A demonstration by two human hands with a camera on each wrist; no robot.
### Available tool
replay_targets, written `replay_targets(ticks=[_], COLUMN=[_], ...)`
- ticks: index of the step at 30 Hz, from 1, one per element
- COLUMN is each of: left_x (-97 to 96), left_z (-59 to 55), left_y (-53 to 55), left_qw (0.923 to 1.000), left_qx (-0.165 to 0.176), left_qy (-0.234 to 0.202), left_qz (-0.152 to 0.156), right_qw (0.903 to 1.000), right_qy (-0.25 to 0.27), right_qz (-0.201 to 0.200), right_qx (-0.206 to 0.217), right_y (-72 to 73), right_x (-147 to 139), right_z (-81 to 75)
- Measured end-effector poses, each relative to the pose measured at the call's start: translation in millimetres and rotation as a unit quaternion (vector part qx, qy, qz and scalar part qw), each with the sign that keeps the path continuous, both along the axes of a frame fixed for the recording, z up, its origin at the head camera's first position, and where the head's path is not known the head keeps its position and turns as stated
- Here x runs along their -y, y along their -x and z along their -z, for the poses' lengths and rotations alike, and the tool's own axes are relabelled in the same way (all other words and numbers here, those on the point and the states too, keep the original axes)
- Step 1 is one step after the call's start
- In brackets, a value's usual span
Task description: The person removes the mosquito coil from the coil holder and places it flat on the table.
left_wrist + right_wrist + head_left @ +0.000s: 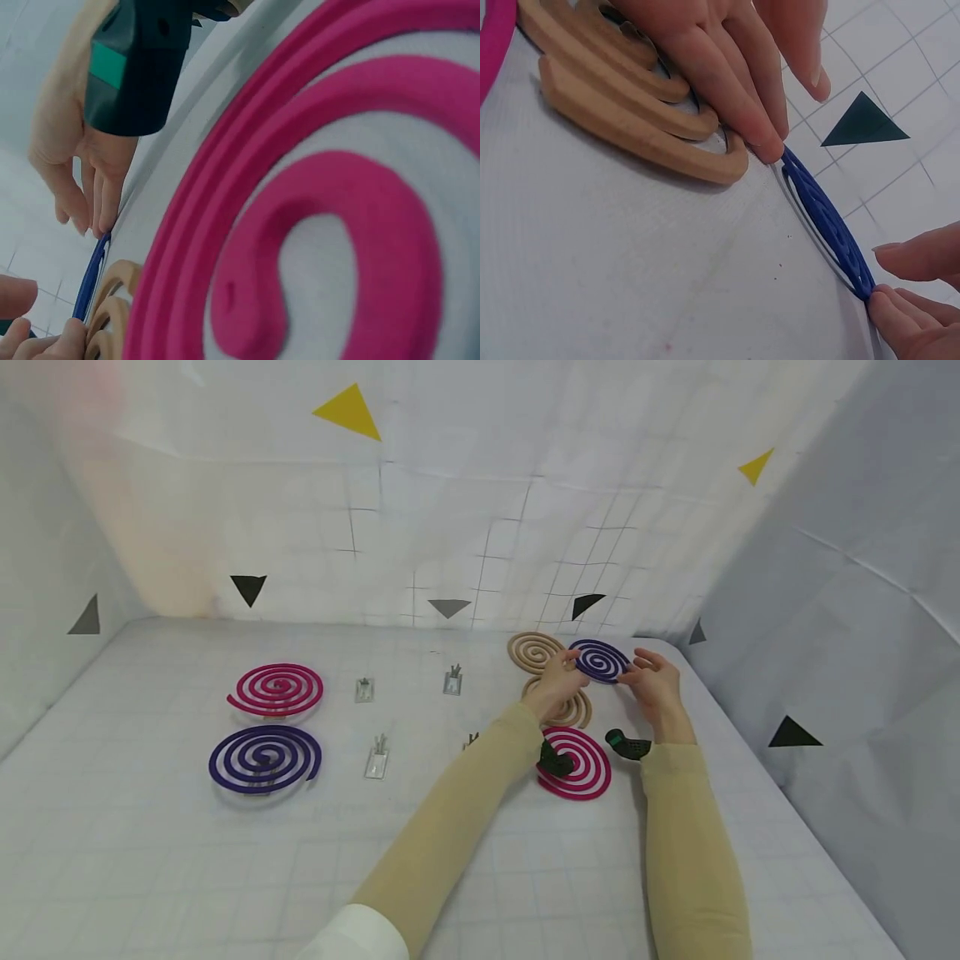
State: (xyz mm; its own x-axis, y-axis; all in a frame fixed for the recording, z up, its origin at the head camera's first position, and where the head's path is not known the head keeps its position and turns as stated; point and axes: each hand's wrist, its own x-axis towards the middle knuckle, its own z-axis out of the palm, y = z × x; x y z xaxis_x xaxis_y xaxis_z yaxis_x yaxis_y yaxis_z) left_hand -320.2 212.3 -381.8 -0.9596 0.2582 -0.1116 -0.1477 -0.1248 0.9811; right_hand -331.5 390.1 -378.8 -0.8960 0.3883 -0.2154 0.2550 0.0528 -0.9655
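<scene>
A blue mosquito coil [587, 657] lies flat at the table's back right, between my two hands. My left hand [557, 683] touches its left edge with the fingertips, the thumb held away from it. At the opposite edge, the fingers of my right hand [656, 689] touch the coil, and that thumb is raised too. The right wrist view shows the blue coil [829, 225] edge-on, with fingers at both ends. Two tan mosquito coils, a back one [525, 652] and a front one [576, 714], lie beside and under my left hand. Nearest me in this group is a pink coil [600, 768].
On the left, another pink coil [247, 681] and a dark blue coil [225, 760] sit raised on small supports. Several small metal stands, among them one [377, 762] in front and one [452, 681] farther back, stand mid-table. White sheeting [450, 527] walls the back and sides.
</scene>
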Motion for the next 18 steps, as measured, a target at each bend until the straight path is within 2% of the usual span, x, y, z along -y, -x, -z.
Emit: replay_targets(ticks=[8, 13, 18], left_x=[0.1, -0.8, -2.1], left_z=[3.9, 4.7, 1.8], left_y=[1.6, 2.8, 2.9], left_qw=[0.9999, 0.9997, 0.9997], left_qx=[0.004, -0.002, -0.002], left_qy=[-0.015, -0.015, -0.017], left_qz=[0.006, 0.019, 0.014], right_qw=[1.0000, 0.9994, 0.9970], right_qy=[0.001, 0.002, 0.022], right_qz=[-0.006, -0.025, -0.053], right_qx=[-0.003, -0.024, -0.052], right_y=[-0.9, -1.0, -0.4], right_x=[0.1, -1.2, -1.5], right_z=[3.4, 4.3, 3.8])
